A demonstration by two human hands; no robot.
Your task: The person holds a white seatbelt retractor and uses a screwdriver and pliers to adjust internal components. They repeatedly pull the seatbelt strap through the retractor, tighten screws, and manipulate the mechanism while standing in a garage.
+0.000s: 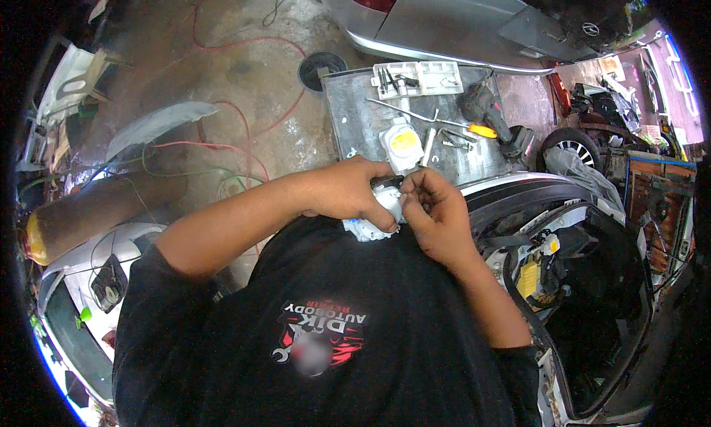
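Observation:
Close to my body, my left hand [348, 190] is wrapped round a white plastic part [370, 223] with a dark piece at its upper end. The fingers of my right hand [437, 212] are curled and pinched against that part's right side; whatever small thing they may hold is hidden. Just beyond my hands, a similar white housing with a yellow patch [402, 142] lies on a grey work table [352, 108]. To its right are a thin metal tool with a yellow handle [481, 131], pliers [457, 139] and a black cordless drill [489, 112].
A white compartment box [437, 79] with tools sits at the table's far side. Red hoses [244, 123] cross the floor at left, near a large rusty gas cylinder [89, 212]. A silver car [452, 19] stands beyond; an open car body [585, 301] is at my right.

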